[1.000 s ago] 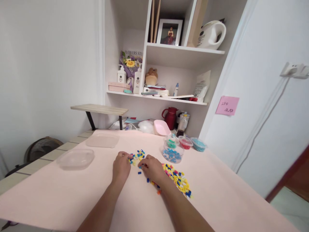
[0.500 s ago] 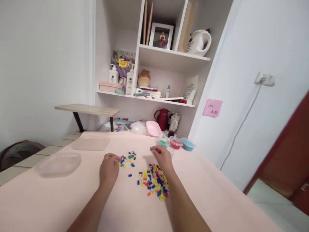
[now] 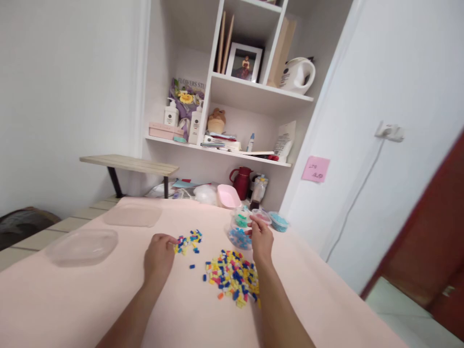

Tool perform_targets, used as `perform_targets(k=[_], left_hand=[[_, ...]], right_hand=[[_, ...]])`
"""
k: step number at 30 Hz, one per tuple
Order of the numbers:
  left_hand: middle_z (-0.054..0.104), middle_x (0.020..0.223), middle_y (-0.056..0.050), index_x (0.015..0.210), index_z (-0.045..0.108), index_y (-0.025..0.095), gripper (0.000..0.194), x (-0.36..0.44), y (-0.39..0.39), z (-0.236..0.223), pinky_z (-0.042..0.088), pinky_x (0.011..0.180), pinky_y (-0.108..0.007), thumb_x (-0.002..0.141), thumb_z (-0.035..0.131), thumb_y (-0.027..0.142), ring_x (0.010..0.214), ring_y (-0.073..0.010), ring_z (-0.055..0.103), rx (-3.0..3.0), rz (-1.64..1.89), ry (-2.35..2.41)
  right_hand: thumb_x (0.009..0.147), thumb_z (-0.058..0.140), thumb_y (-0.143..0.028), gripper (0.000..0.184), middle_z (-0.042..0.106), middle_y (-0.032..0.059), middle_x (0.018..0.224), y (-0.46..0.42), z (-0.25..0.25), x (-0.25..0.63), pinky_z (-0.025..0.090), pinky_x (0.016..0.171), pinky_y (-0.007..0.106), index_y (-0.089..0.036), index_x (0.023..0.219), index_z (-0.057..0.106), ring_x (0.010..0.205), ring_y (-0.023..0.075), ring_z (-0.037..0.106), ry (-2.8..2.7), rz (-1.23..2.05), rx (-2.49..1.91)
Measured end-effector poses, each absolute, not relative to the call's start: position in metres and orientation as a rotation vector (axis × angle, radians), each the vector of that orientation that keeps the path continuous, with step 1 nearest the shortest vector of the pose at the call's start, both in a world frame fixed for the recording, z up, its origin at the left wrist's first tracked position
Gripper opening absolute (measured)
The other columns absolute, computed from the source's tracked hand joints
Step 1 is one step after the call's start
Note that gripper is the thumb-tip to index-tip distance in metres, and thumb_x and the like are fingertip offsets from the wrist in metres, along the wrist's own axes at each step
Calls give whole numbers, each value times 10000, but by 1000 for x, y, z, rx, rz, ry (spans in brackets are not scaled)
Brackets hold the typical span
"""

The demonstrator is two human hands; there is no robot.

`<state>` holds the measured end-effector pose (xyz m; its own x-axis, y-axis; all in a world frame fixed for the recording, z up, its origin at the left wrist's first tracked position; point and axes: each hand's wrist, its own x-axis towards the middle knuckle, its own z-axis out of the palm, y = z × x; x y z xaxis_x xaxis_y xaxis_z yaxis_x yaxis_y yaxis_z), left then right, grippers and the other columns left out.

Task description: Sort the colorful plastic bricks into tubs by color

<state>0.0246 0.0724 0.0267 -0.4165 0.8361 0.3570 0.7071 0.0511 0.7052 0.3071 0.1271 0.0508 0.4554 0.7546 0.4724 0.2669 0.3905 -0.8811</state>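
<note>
My left hand point(image 3: 159, 258) rests at the left edge of a small scatter of coloured blocks point(image 3: 195, 237), fingertips drawn together; anything between them is too small to make out. My right hand point(image 3: 263, 240) is above the right rim of a clear tub of blue pieces point(image 3: 238, 238), thumb and forefinger slightly apart with no piece visible between them. Nearer to me lies a larger heap of mixed blocks point(image 3: 234, 278) in yellow, blue, white, pink and orange, its right side partly covered by my right forearm. One dark blue block point(image 3: 192, 266) lies alone.
Behind the blue tub stand tubs of green pieces point(image 3: 241, 219), red pieces point(image 3: 261, 216) and light blue pieces point(image 3: 279, 221). A pink basket point(image 3: 229, 196) and red jug point(image 3: 241, 182) are at the back. A clear lid-like tray point(image 3: 82, 247) lies at left.
My right hand has moved right, uncovering the tub of blue pieces; the small teal piece at its fingertips is no longer visible there. My left hand stays by the small scatter. The view has shifted slightly.
</note>
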Motion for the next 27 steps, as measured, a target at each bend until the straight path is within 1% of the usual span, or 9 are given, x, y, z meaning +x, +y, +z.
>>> perform_targets(k=[3,5,7,9,11,15,19,22,27], left_hand=[[643,1048,-31,772,737,243,358,26,69,28,460,833,-292,830,410,109,877,-159,643,1624,1239,2229],[652,1044,-26,731,746,261,368,27,67,29,447,832,-312,829,423,115,901,-172,642,1654,1181,2252],[659,1043,-29,697,753,272,379,28,65,30,430,842,-333,823,434,111,945,-193,630,1695,1122,2257],[666,1044,-34,680,760,274,383,29,64,31,413,856,-349,816,445,102,985,-211,613,1743,1072,2239],[671,1051,-28,665,762,279,386,30,65,30,401,874,-353,807,457,88,1006,-212,602,1797,1037,2200],[677,1057,0,669,767,311,387,32,67,27,385,914,-337,814,483,92,1026,-187,595,1905,993,2087],[676,1061,-2,728,776,325,375,34,68,25,387,917,-337,839,485,117,1034,-181,595,1959,984,2021],[675,1069,-13,788,775,304,366,34,68,25,391,920,-339,851,469,114,1034,-181,599,1947,1010,2016],[673,1033,-30,795,757,248,357,32,70,25,418,902,-298,855,439,98,990,-163,618,1895,1084,2025]], right_hand=[[829,473,-407,427,692,50,782,120,52,288,462,524,268,-152,1087,698,555,162,608,-1300,425,-1132],[845,464,-355,375,688,38,760,113,51,270,473,577,273,-174,1064,709,585,162,616,-1532,417,-1106],[854,458,-281,327,703,38,806,106,48,251,485,690,289,-208,1033,721,679,170,638,-1796,380,-1079],[860,458,-218,313,710,44,907,100,44,233,469,795,297,-238,1022,725,822,184,647,-1998,320,-1087],[874,453,-188,326,694,57,989,95,39,220,447,837,287,-251,1060,713,919,190,634,-2104,264,-1152],[879,458,-171,367,653,68,1019,92,31,208,423,836,272,-271,1166,663,964,196,609,-2251,194,-1265],[815,522,-149,343,648,52,1013,92,29,206,389,874,283,-291,1082,685,1034,214,565,-2347,165,-1279],[791,532,-141,305,655,44,998,92,32,208,383,860,277,-272,1014,693,1006,207,565,-2331,219,-1307],[810,515,-128,336,666,45,973,92,34,209,381,856,283,-269,1067,681,993,210,565,-2288,239,-1317]])
